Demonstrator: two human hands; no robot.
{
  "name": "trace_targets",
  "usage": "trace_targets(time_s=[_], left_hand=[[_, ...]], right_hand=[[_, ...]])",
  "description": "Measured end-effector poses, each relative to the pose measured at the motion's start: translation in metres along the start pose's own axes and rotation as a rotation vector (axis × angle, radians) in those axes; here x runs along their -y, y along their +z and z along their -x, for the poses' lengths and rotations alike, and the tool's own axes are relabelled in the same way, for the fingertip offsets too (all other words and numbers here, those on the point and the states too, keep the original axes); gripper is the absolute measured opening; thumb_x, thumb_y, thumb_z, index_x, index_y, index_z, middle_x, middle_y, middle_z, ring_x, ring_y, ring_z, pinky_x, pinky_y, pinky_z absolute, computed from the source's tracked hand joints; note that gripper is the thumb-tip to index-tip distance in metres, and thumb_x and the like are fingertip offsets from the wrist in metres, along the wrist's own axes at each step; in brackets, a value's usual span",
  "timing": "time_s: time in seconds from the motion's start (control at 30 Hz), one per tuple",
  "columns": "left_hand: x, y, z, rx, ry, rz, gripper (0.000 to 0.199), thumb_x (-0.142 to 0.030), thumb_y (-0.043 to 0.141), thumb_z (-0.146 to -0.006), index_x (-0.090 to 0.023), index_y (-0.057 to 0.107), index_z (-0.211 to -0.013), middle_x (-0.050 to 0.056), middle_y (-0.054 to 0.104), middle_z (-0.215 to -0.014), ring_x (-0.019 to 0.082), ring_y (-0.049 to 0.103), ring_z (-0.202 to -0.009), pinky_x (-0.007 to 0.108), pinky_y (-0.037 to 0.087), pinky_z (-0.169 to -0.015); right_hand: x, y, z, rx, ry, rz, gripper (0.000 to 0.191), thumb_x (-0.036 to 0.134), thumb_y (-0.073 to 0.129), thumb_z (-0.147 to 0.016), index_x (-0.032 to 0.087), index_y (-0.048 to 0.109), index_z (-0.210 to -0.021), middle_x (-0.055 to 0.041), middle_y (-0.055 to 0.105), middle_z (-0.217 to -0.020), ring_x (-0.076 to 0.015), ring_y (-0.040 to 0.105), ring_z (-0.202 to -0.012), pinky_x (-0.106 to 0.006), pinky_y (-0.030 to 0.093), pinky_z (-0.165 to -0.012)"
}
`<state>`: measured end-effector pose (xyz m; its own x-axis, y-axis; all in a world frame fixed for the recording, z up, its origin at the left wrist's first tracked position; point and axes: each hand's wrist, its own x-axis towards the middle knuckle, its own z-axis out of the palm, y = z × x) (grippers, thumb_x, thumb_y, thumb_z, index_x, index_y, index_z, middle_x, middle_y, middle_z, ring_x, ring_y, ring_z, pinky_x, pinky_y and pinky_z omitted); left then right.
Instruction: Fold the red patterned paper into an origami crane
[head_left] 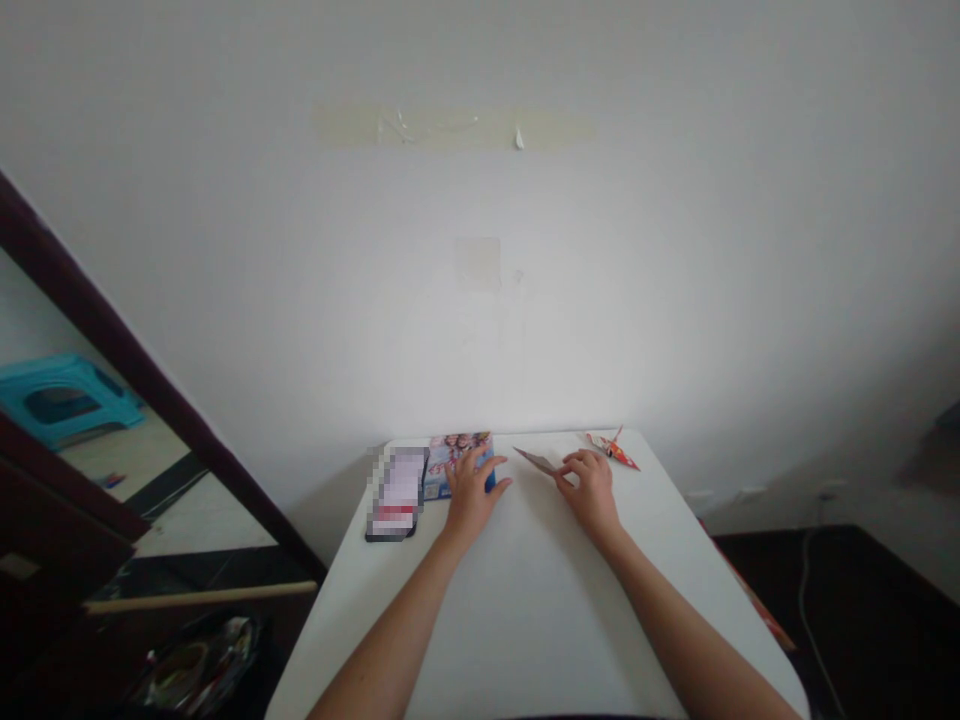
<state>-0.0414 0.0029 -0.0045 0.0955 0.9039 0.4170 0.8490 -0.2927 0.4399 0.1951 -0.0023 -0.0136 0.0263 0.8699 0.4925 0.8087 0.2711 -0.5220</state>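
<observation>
My right hand [591, 492] pinches one end of a small folded piece of paper [535, 461], which is thin and tilted above the white table [517, 620]. My left hand [474, 490] is over a blue printed booklet or sheet [436, 488] with its fingers apart, holding nothing; whether the fingertips touch the sheet is unclear. Left of the sheet lies a phone [397, 495] with its screen lit and blurred out. Beyond my right hand, at the far right corner, rests a red-and-white folded paper figure [613, 450] with pointed tips.
A white wall [480, 340] rises right behind the table. On the left stand a dark-framed mirror [161, 375] showing a blue stool [67, 398], a wooden stick [202, 597] and a dark bag-lined bin [199, 665]. A cable [806, 580] hangs at the right.
</observation>
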Motion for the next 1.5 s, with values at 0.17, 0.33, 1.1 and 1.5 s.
trace_targets(time_s=[0.17, 0.33, 1.1, 1.5], left_hand=[[0.001, 0.002, 0.001, 0.032, -0.025, -0.020, 0.033, -0.033, 0.070, -0.087, -0.036, 0.071, -0.119, 0.007, 0.052, -0.146, 0.033, 0.041, -0.140, 0.066, 0.021, -0.118], [-0.002, 0.001, 0.001, 0.007, -0.017, -0.021, 0.028, -0.035, 0.067, -0.089, -0.031, 0.070, -0.116, 0.008, 0.053, -0.143, 0.031, 0.044, -0.137, 0.062, 0.025, -0.117], [-0.012, -0.002, 0.008, 0.167, 0.007, -0.103, 0.030, -0.047, 0.067, -0.087, -0.047, 0.072, -0.117, 0.002, 0.054, -0.148, 0.038, 0.038, -0.140, 0.077, 0.010, -0.115], [-0.009, 0.002, 0.008, 0.171, 0.059, -0.099, 0.036, -0.047, 0.066, -0.089, -0.050, 0.067, -0.124, 0.002, 0.054, -0.146, 0.036, 0.037, -0.140, 0.074, 0.010, -0.117]], right_hand=[[0.004, -0.001, 0.003, 0.064, 0.005, 0.084, 0.015, 0.032, 0.058, -0.090, 0.026, 0.072, -0.089, -0.0063, 0.071, -0.108, -0.0311, 0.052, -0.122, -0.062, 0.022, -0.113], [0.010, -0.001, 0.006, 0.140, -0.032, 0.099, 0.014, 0.036, 0.060, -0.090, 0.028, 0.071, -0.091, -0.0044, 0.072, -0.110, -0.0312, 0.049, -0.129, -0.069, 0.012, -0.115], [0.016, 0.007, 0.006, 0.315, -0.172, -0.044, 0.018, 0.029, 0.065, -0.090, 0.036, 0.077, -0.101, -0.0026, 0.073, -0.107, -0.0252, 0.055, -0.120, -0.056, 0.027, -0.116], [0.003, 0.017, 0.005, 0.224, -0.292, -0.027, 0.022, 0.035, 0.071, -0.087, 0.035, 0.077, -0.108, -0.0057, 0.073, -0.108, -0.0275, 0.056, -0.111, -0.046, 0.044, -0.100]])
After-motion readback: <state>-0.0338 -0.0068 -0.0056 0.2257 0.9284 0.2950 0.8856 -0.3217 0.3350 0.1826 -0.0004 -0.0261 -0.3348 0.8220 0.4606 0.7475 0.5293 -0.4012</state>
